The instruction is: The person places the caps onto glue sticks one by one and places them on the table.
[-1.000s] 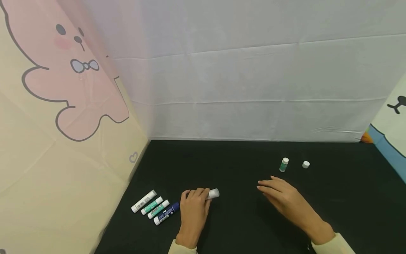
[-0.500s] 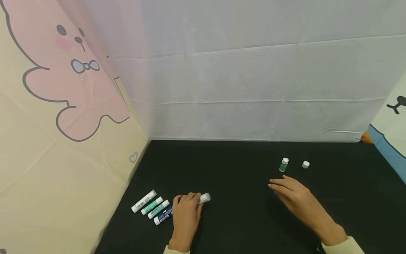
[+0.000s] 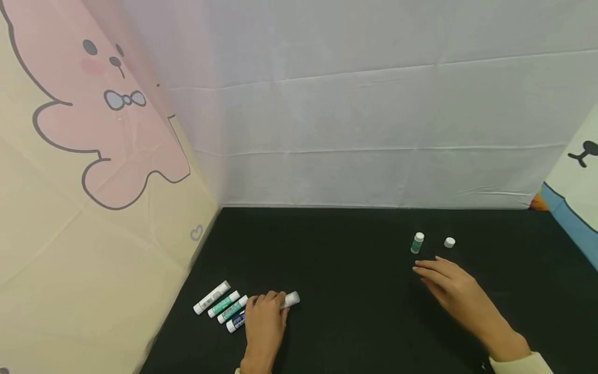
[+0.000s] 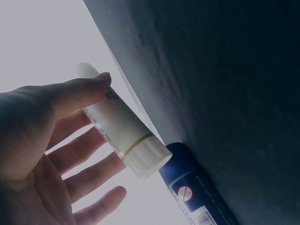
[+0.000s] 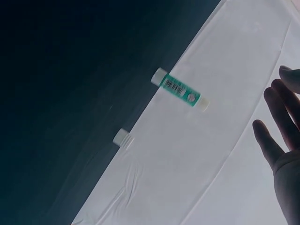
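Note:
My left hand (image 3: pixel 265 324) pinches a white glue stick (image 3: pixel 290 299) between thumb and fingers, close over the right end of a row of glue sticks. In the left wrist view the white glue stick (image 4: pixel 124 126) slants across the fingers, and a dark blue glue stick (image 4: pixel 197 192) lies just past its end. My right hand (image 3: pixel 460 298) hovers with relaxed fingers and holds nothing. Beyond it stands an upright green glue stick (image 3: pixel 417 243), with a loose white cap (image 3: pixel 449 242) to its right. The right wrist view shows a pale tip on this green glue stick (image 5: pixel 180 90).
At the left of the black table (image 3: pixel 345 259) another white glue stick (image 3: pixel 212 297) and two green ones (image 3: pixel 224 304) lie slanted, side by side with the blue one. A pale cloth wall (image 3: pixel 350 130) rises behind the table, and a printed cloth (image 3: pixel 117 130) borders its left.
My left hand has moved left and nearer with the white glue stick, now overlapping the blue one. My right hand has drifted right. The standing glue stick and loose cap stay put.

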Available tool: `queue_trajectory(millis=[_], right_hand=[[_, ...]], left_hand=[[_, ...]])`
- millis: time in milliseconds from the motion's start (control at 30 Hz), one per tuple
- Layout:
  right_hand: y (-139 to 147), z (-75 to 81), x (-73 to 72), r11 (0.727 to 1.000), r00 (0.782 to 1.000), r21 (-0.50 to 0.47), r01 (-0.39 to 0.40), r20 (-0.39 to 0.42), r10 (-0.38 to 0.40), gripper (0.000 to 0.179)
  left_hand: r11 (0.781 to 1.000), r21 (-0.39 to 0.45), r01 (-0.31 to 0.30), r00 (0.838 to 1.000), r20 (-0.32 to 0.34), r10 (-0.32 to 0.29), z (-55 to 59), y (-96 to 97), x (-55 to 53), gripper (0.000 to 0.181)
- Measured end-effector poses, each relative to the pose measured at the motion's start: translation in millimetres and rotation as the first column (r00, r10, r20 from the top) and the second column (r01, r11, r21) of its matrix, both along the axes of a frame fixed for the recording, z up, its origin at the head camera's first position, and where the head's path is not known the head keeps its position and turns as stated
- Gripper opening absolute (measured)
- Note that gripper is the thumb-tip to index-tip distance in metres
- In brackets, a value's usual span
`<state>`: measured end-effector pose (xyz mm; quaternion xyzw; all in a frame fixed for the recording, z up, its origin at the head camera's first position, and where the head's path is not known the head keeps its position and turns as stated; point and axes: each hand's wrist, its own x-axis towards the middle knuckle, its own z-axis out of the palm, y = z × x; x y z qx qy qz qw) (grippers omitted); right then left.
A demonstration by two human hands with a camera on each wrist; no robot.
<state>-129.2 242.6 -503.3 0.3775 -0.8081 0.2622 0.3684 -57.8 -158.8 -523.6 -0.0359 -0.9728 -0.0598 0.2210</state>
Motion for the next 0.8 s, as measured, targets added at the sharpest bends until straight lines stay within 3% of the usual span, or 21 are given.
queue_trajectory(millis=[400, 800], right_hand=[[19.7, 3.6, 2.0, 0.996, 0.994, 0.038, 0.076, 0.082, -0.079, 0.067], [31.9, -2.9, -3.1, 0.995, 0.995, -0.002, 0.099, 0.028, -0.099, 0.065]], left_hand=[[0.999, -0.039, -0.028, 0.995, 0.096, 0.031, 1.0, -6.7, 4.7, 0.032], [0.997, -0.059, -0.042, 0.992, 0.12, 0.048, 0.7, -9.9, 10.9, 0.029]])
